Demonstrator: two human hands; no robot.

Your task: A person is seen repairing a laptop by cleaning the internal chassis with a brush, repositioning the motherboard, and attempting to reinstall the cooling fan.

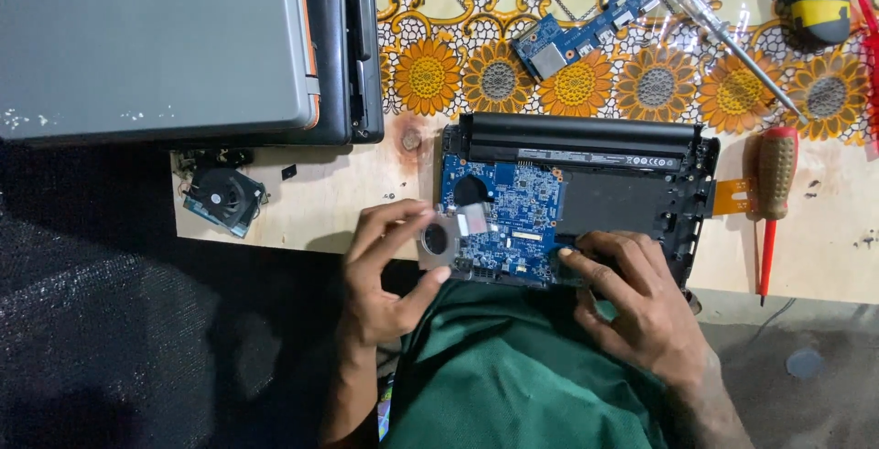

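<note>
I look down at an opened small laptop base [632,202] lying on a pale wooden bench [320,202], its long axis running left to right across my view, the black battery bar [577,133] along the far edge and the near edge toward my green shirt. Its blue motherboard [513,211] is exposed on the left half; the right half is a dark plastic tray. My left hand [385,275] curls around a small silvery cooling fan [439,240] at the board's near left corner, thumb and fingers pinching its edges, the fan's round opening facing up. My right hand [632,298] rests on the near edge of the base, fingers bent and pressing down on the board, gripping nothing that I can see. I judge that I am working the fan at its seat on the board while the other hand steadies the case; the next move seems to call for a careful, level motion that does not strain the board. Beyond the base lie a loose small blue circuit board [572,37] and a clear-handled screwdriver [723,32] on a sunflower-patterned cloth [494,74]. A red-handled screwdriver [772,202] lies right of the base, a separate black fan [224,197] to the left, and a closed grey laptop [156,42] at far left.
</note>
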